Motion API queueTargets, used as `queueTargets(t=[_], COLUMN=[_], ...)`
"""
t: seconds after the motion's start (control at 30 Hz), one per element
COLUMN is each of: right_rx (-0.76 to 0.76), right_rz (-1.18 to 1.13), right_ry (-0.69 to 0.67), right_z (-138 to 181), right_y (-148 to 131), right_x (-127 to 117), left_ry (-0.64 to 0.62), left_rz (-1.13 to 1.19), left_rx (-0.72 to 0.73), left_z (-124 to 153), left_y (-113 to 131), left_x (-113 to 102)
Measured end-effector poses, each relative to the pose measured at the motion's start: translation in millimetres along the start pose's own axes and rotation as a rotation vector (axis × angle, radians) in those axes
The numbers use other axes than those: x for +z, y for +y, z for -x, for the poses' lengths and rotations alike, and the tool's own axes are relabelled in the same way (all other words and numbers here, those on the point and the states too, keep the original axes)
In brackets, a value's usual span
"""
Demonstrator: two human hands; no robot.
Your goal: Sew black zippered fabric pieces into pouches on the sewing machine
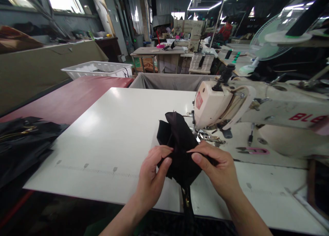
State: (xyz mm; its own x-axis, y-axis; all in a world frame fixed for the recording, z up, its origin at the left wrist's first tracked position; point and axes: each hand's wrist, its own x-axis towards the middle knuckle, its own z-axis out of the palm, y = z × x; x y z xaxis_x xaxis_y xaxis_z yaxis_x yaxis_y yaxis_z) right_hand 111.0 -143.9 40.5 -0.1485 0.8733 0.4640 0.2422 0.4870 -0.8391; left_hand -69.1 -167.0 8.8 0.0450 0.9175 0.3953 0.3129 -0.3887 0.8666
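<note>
A folded piece of black fabric (pixel 183 136) is held up over the white sewing table (pixel 102 133), just left of the machine's needle area. My left hand (pixel 153 174) pinches its left edge between thumb and fingers. On the opposite edge, my right hand (pixel 218 167) grips the cloth in the same way. From the fabric's lower end a black strip with small gold-coloured metal parts (pixel 187 201) hangs over the table's front edge. The sewing machine head (pixel 213 102) stands beyond my right hand, its presser foot (pixel 207 136) close to the cloth.
Pink-handled thread snips (pixel 253 150) and a small dark tool (pixel 251 136) lie on the machine bed. At left, dark pieces with gold zips (pixel 25 140) rest on a red surface (pixel 77 95). A white basket (pixel 97 68) and a fan (pixel 269 40) stand farther back.
</note>
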Motion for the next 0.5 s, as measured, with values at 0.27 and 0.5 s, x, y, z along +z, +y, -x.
queueTargets(t=[0.27, 0.5], right_rx=[-0.206, 0.543], right_rz=[0.288, -0.589], right_ry=[0.245, 0.127], right_z=[18.2, 26.5], right_y=[-9.1, -4.6], right_x=[40.1, 99.7], left_ry=[0.039, -0.689], left_rz=[-0.566, -0.435], left_rx=[0.340, 0.287], left_z=[-22.7, -122.7], left_y=[49.7, 6.3], left_x=[-46.4, -60.3])
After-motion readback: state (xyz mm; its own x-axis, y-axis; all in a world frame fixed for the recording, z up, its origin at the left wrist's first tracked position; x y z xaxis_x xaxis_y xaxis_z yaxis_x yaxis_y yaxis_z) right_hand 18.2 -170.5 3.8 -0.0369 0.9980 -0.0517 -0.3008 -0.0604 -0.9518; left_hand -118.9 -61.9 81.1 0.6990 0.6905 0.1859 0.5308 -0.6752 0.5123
